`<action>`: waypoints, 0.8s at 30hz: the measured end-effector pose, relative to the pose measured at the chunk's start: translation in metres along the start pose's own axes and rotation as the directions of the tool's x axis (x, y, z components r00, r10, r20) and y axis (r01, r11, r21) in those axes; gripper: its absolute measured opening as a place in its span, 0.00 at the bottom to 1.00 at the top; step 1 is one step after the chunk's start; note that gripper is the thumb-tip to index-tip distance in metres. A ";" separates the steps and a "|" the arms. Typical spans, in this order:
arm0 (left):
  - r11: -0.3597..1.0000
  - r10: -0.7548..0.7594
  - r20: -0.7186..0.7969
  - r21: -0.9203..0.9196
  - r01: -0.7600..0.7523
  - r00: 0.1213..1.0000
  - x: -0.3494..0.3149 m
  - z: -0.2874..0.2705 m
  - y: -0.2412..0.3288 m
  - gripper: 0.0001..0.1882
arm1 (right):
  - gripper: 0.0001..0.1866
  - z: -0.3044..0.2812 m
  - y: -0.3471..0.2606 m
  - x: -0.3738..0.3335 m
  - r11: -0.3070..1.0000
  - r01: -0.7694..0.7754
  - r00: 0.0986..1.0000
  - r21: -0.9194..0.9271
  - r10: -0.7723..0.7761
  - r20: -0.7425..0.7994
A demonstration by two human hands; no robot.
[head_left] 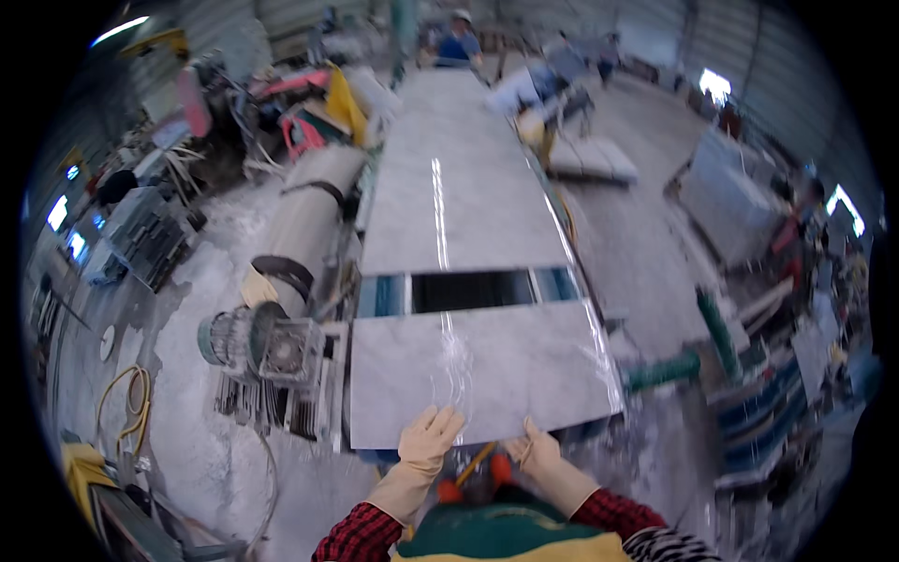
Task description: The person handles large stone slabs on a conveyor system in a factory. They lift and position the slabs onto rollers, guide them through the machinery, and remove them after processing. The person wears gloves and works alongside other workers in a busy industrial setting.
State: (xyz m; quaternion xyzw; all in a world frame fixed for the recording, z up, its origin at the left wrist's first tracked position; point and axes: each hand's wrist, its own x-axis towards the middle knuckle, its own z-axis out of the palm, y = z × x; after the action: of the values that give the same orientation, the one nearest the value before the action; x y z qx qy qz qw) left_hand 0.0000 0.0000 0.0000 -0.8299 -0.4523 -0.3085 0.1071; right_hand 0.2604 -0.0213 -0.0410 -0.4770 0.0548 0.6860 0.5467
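A polished pale grey stone slab (506,361) lies at the near end of a long conveyor, its front edge toward me. My left hand (429,437), in a cream rubber glove, rests on the slab's near edge with fingers stretched flat over the top. At the same edge, farther right, my right hand (548,464) wears a matching glove. It is closed around the edge, with part of the fingers hidden. Beyond a gap showing dark and blue conveyor parts (473,291), a longer stone slab (459,178) of the same grey stretches away.
A motor (245,339) and a large roller-like cylinder (304,211) stand along the conveyor's left side. Green metal bars (665,371) jut out at right. A yellow hose (139,403) lies on the wet floor at left. A person (459,42) stands at the conveyor's far end.
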 end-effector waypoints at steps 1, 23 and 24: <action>0.999 -0.016 0.015 -0.040 0.017 1.000 -0.006 -0.005 0.009 0.21 | 0.30 -0.005 -0.002 -0.018 0.997 -0.022 1.000 -0.072 0.022 0.008; 0.924 -0.301 0.845 0.144 0.354 0.442 0.196 0.010 -0.166 0.43 | 0.38 -0.052 0.049 -0.032 0.996 -0.084 0.996 -0.039 0.085 0.027; 0.922 -0.303 0.823 0.128 0.364 0.480 0.184 0.012 -0.176 0.42 | 0.41 -0.049 0.046 -0.027 0.996 -0.086 0.996 -0.028 0.086 0.006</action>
State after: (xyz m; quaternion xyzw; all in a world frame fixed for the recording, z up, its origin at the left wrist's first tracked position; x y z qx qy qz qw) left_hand -0.0648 0.2318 0.0848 -0.7745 -0.5905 0.0908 -0.2080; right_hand 0.2517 -0.0876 -0.0686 -0.4794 0.0637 0.7114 0.5100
